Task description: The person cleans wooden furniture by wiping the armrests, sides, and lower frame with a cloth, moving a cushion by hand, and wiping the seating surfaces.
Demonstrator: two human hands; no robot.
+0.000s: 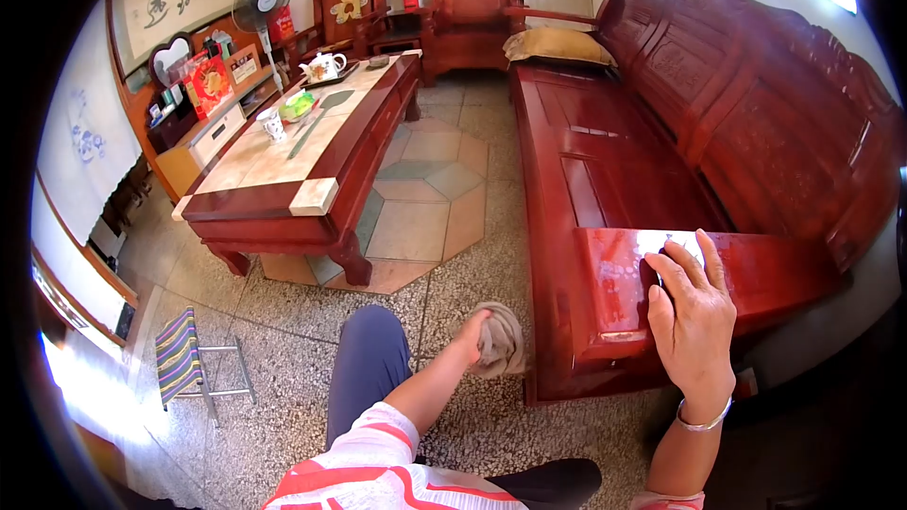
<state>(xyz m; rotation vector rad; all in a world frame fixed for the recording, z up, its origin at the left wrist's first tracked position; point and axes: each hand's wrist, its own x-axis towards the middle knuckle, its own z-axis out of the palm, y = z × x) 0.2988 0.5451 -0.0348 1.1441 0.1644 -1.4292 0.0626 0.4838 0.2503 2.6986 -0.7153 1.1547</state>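
My left hand is closed on a crumpled grey-brown cloth, which it holds low over the speckled floor beside the front end of the red wooden bench. Part of that hand is hidden behind the cloth. On the bench's near armrest, which is glossy and looks wet or streaked, rests my right hand. Its fingers are spread and it holds nothing I can see. A silvery bracelet circles the right wrist.
A low table carries a teapot, a mug and a green fly swatter. At lower left stands a striped folding stool. A yellow cushion lies on the bench's far end. Behind are wooden armchairs and a fan.
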